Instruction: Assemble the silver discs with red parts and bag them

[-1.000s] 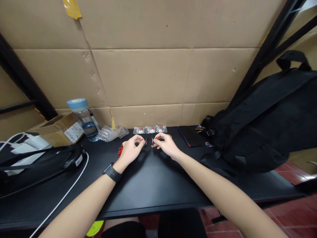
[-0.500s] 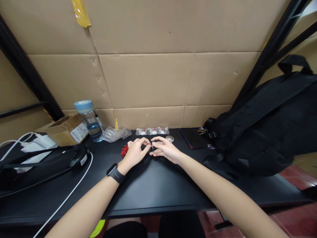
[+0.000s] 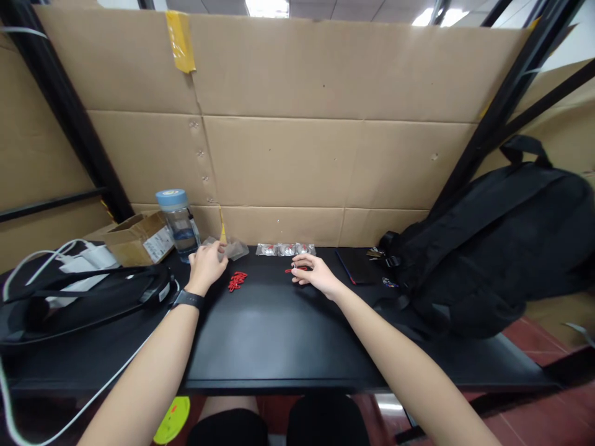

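Note:
My right hand (image 3: 317,276) is over the table, its thumb and fingers pinched on a thin red cord (image 3: 289,270). A small pale piece shows at its fingertips, too small to name. My left hand (image 3: 207,265) is at the crumpled clear plastic bag (image 3: 238,249) at the back left. Its fingers are bent and apart over the bag's near side; whether they touch the plastic I cannot tell. Between the hands lies a small pile of red cords (image 3: 237,280). Behind the right hand, several clear packets with round silvery pieces (image 3: 286,249) lie in a row.
At the left stand a water bottle (image 3: 179,226) with a blue lid and an opened cardboard box (image 3: 139,240). A black case (image 3: 139,303) and a white cable (image 3: 116,375) lie nearer. To the right are a dark flat tablet-like object (image 3: 356,266), keys (image 3: 374,253) and a black backpack (image 3: 483,248).
My left hand has left the right hand's fingertips and moved left to the plastic bag, uncovering the red cord pile. My right hand keeps its pinch. The view has tilted up.

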### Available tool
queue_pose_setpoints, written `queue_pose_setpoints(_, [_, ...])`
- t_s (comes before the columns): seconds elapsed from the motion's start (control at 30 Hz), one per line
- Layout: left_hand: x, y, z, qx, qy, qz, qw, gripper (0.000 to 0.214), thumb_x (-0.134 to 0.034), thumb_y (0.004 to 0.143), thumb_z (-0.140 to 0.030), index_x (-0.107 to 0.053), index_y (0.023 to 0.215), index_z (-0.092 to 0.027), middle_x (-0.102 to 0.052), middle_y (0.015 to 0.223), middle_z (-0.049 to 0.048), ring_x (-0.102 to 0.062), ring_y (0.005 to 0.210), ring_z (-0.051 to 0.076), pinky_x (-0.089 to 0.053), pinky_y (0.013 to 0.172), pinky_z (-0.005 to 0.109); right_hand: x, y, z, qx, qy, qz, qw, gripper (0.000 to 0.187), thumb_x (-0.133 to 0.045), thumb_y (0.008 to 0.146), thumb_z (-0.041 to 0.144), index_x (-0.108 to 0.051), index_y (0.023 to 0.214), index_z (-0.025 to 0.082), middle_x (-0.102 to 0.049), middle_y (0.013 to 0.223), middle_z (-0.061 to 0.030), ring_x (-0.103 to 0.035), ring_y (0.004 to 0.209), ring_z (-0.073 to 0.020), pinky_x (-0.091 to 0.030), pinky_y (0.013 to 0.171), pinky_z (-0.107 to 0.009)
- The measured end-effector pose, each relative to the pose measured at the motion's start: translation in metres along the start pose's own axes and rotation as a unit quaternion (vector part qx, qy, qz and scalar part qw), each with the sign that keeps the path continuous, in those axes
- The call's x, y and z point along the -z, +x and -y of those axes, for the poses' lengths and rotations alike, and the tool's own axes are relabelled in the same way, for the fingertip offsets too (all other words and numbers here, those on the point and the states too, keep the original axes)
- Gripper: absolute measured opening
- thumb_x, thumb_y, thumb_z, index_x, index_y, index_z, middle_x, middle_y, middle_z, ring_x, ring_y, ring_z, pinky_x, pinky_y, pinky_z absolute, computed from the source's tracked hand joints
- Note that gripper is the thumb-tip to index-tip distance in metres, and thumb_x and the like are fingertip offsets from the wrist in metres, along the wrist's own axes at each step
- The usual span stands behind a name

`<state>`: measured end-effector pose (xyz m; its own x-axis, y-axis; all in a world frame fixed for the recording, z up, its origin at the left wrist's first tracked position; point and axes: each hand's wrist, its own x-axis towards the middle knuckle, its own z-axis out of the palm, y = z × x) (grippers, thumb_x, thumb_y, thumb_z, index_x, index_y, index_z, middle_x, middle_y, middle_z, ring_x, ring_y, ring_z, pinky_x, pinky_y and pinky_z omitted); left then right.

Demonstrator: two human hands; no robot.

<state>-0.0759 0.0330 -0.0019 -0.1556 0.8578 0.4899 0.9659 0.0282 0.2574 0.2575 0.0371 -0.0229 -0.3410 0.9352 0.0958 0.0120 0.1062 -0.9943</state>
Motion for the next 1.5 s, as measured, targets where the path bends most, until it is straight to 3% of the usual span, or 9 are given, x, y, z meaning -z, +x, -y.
queue_pose_setpoints(0.3, [-0.005, -0.01, 0.008, 0.036, 0.032, -0.003, 0.999, 0.032, -0.051, 0.088, -0.017, -0.064, 0.116, -0.024, -0.073, 0.107, 0.0074, -0.062, 0.108, 0.028, -0.041, 0.086, 0.038, 0.005, -0.002, 0.005, 0.011, -0.005, 0.004, 1.0, 0.04, -0.082, 0.077, 0.029, -0.063, 0.111, 0.019, -0.068, 0.118, -0.0115, -0.076, 0.069, -0.0155, -0.058, 0.056, -0.021])
queue_pose_setpoints(0.53, [0.001, -0.008, 0.01, 0.054, 0.026, -0.067, 0.996, 0.032, -0.042, 0.093, -0.017, -0.061, 0.118, -0.02, -0.071, 0.111, 0.0118, -0.063, 0.107, 0.029, -0.042, 0.085, 0.039, 0.01, -0.001, 0.01, 0.037, -0.004, 0.01, 0.999, 0.041, -0.082, 0.077, 0.033, -0.063, 0.11, 0.02, -0.07, 0.117, -0.01, -0.076, 0.07, -0.0152, -0.057, 0.057, -0.021])
queue_pose_setpoints(0.77, [-0.011, -0.004, 0.018, -0.021, -0.019, 0.008, 1.0, 0.04, -0.059, 0.088, -0.023, -0.055, 0.127, -0.026, -0.071, 0.119, 0.0068, -0.059, 0.119, 0.027, -0.039, 0.092, 0.038, 0.014, -0.001, 0.005, 0.025, -0.012, 0.043, 0.999, 0.045, -0.083, 0.076, 0.036, -0.064, 0.113, 0.02, -0.067, 0.124, -0.0122, -0.076, 0.074, -0.0163, -0.057, 0.06, -0.022])
queue_pose_setpoints(0.9, [-0.014, -0.001, 0.015, 0.0, -0.007, -0.033, 0.999, 0.033, -0.053, 0.09, -0.019, -0.058, 0.122, -0.024, -0.074, 0.107, 0.0076, -0.062, 0.11, 0.028, -0.039, 0.089, 0.038, 0.021, 0.0, 0.003, 0.024, 0.002, 0.075, 0.997, 0.047, -0.082, 0.077, 0.039, -0.063, 0.117, 0.021, -0.066, 0.126, -0.0122, -0.077, 0.078, -0.0169, -0.057, 0.064, -0.023])
queue_pose_setpoints(1.1, [-0.005, 0.002, 0.014, 0.033, -0.057, -0.115, 0.991, 0.029, -0.048, 0.092, -0.018, -0.059, 0.119, -0.023, -0.071, 0.102, 0.0066, -0.062, 0.104, 0.028, -0.041, 0.088, 0.039, 0.031, 0.003, 0.004, 0.031, -0.011, 0.047, 0.998, 0.046, -0.081, 0.078, 0.039, -0.063, 0.117, 0.021, -0.068, 0.123, -0.0118, -0.076, 0.077, -0.017, -0.055, 0.062, -0.022])
queue_pose_setpoints(1.2, [0.01, 0.0, 0.003, 0.039, -0.088, -0.156, 0.983, 0.031, -0.043, 0.095, -0.016, -0.057, 0.121, -0.021, -0.067, 0.105, 0.0085, -0.06, 0.109, 0.027, -0.042, 0.094, 0.04, 0.03, 0.002, 0.009, 0.041, 0.003, 0.026, 0.999, 0.046, -0.081, 0.078, 0.039, -0.063, 0.116, 0.022, -0.068, 0.125, -0.0118, -0.076, 0.077, -0.0166, -0.055, 0.063, -0.022])
queue_pose_setpoints(1.3, [0.024, -0.003, -0.018, -0.007, -0.135, -0.166, 0.977, 0.031, -0.038, 0.097, -0.018, -0.054, 0.124, -0.019, -0.063, 0.106, 0.0093, -0.059, 0.11, 0.025, -0.043, 0.098, 0.037, 0.025, 0.001, 0.013, 0.063, 0.013, -0.005, 0.998, 0.049, -0.081, 0.076, 0.04, -0.062, 0.117, 0.022, -0.068, 0.125, -0.0115, -0.075, 0.076, -0.0161, -0.055, 0.063, -0.023])
queue_pose_setpoints(1.4, [0.026, -0.011, -0.046, -0.112, -0.217, -0.12, 0.962, 0.028, -0.037, 0.1, -0.023, -0.052, 0.124, -0.019, -0.061, 0.107, 0.0094, -0.06, 0.104, 0.023, -0.045, 0.096, 0.034, 0.023, 0.003, 0.013, 0.086, 0.013, -0.047, 0.995, 0.054, -0.081, 0.074, 0.041, -0.06, 0.121, 0.024, -0.066, 0.13, -0.0116, -0.074, 0.077, -0.0158, -0.055, 0.062, -0.024])
queue_pose_setpoints(1.5, [0.011, -0.03, -0.075, -0.204, -0.275, -0.011, 0.939, 0.032, -0.033, 0.103, -0.027, -0.044, 0.133, -0.022, -0.062, 0.104, 0.0078, -0.062, 0.098, 0.02, -0.046, 0.092, 0.032, 0.027, 0.009, 0.01, 0.099, 0.0, -0.084, 0.992, 0.057, -0.081, 0.073, 0.043, -0.059, 0.122, 0.024, -0.065, 0.13, -0.0128, -0.073, 0.077, -0.0159, -0.055, 0.062, -0.025])
